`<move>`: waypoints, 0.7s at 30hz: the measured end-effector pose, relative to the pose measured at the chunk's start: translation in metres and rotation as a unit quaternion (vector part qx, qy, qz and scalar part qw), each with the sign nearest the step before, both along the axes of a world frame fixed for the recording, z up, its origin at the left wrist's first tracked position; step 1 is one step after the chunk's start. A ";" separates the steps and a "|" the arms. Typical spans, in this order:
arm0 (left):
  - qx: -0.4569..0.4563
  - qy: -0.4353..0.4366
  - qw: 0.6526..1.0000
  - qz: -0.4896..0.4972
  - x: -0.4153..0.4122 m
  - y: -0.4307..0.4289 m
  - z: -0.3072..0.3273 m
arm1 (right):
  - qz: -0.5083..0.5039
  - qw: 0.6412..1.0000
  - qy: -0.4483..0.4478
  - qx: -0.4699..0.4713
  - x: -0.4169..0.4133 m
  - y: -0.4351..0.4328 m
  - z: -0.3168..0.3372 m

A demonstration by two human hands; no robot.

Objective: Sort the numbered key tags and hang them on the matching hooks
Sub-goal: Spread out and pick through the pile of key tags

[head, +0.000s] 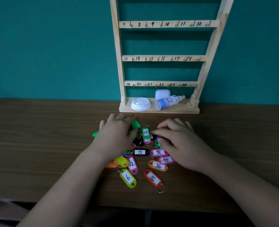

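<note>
Key tags (140, 152) lying in loose pile on table (53, 145), beneath and between both hands; none hanging yet. Left hand (116, 136) lying flat, fingers spread, pressing on pile. Right hand (181, 145) curling, pinching blue tag (164, 139). Judgement: tags handling light, stiff, slick; gripping by body edges, ring leading. Beyond hands: rack (161, 58) standing, numbered hooks (161, 25) showing bare.

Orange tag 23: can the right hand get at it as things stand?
Probably yes: orange tag 23 lies uncovered at the near edge of the pile, with the right hand over the tags just beyond it.
</note>
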State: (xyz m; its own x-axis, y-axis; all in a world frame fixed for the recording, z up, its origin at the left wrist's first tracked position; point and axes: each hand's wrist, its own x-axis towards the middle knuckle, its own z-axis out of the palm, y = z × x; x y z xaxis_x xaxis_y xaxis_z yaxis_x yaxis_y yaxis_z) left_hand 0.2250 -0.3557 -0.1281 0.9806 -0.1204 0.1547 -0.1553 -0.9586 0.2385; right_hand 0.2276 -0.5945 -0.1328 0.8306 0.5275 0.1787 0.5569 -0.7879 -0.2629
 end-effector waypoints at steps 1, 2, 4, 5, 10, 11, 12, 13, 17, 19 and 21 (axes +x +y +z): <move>-0.013 -0.011 1.000 0.001 0.002 -0.001 0.000 | -0.002 1.000 0.000 0.006 0.001 0.001 0.000; -0.022 -0.022 1.000 0.003 0.004 -0.001 0.000 | -0.006 1.000 0.002 0.016 0.003 0.003 0.001; -0.032 -0.029 0.999 0.009 0.009 -0.002 0.001 | -0.013 0.999 0.006 0.038 0.007 0.007 0.004; -0.033 -0.027 0.999 0.011 0.011 -0.002 0.001 | -0.015 0.999 0.008 0.045 0.009 0.010 0.006; -0.021 -0.013 1.000 0.009 0.021 -0.001 0.000 | -0.019 0.995 0.031 0.093 0.026 0.022 0.006; -0.020 -0.013 1.000 0.010 0.024 -0.001 0.000 | -0.021 0.993 0.032 0.109 0.030 0.024 0.006; -0.020 -0.015 1.000 0.011 0.027 0.000 0.000 | -0.024 0.992 0.034 0.121 0.034 0.027 0.006; -0.022 -0.017 1.000 0.010 0.029 0.001 -0.001 | -0.026 0.991 0.037 0.129 0.038 0.029 0.007; -0.023 -0.024 0.999 -0.001 0.034 0.003 -0.002 | -0.022 0.991 0.049 0.124 0.050 0.037 0.006; -0.008 -0.031 0.999 -0.005 0.036 0.004 -0.002 | -0.021 0.990 0.060 0.125 0.053 0.037 0.003; -0.002 -0.048 0.999 -0.010 0.040 0.007 -0.003 | -0.024 0.987 0.081 0.137 0.055 0.034 0.000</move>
State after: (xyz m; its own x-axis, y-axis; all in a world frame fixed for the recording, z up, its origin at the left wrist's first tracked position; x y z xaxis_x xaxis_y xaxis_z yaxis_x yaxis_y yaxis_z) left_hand 0.2654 -0.3489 -0.1309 0.9586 -0.1392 0.2482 -0.1968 -0.9544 0.2245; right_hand 0.2827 -0.5601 -0.1331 0.8830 0.4365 0.1724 0.4535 -0.6994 -0.5524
